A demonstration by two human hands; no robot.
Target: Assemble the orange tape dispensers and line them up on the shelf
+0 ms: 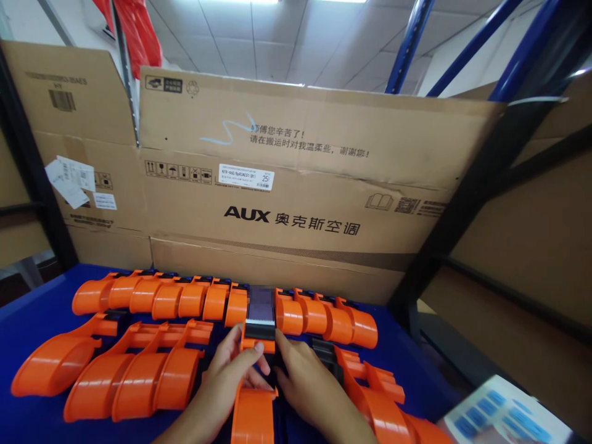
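An orange tape dispenser [253,416] with a black front piece and a toothed metal edge is held upright in front of me. My left hand [234,364] wraps around its left side, with the thumb over the orange frame just under the black piece. From the right, my right hand [303,373] presses against the same dispenser with curled fingers; some fingertips are hidden behind it. Black parts [326,356] lie just beyond my right hand. More orange dispensers [178,376] stand to the left of my left hand, and others [379,410] are beside my right forearm.
Across the back of the blue tabletop [32,308] runs a row of orange dispensers [189,299]. Behind it rises a cardboard wall [296,203]. A dark metal post [444,240] stands at right, and a white-and-blue box [509,413] sits at the lower right.
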